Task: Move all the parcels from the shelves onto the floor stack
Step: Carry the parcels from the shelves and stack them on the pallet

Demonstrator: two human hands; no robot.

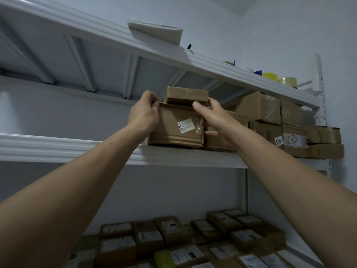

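A brown cardboard parcel with a white label stands on the middle shelf. A smaller flat parcel lies on top of it. My left hand grips the labelled parcel's upper left corner. My right hand holds its right side, thumb over the top edge and fingers curled round the far side. More brown parcels are piled along the shelf to the right. Below, the floor stack of several labelled parcels spreads across the bottom of the view.
The top shelf hangs just above the parcels and carries a white object, tape rolls and small items. A white upright stands under the middle shelf. A perforated rail runs down the right wall.
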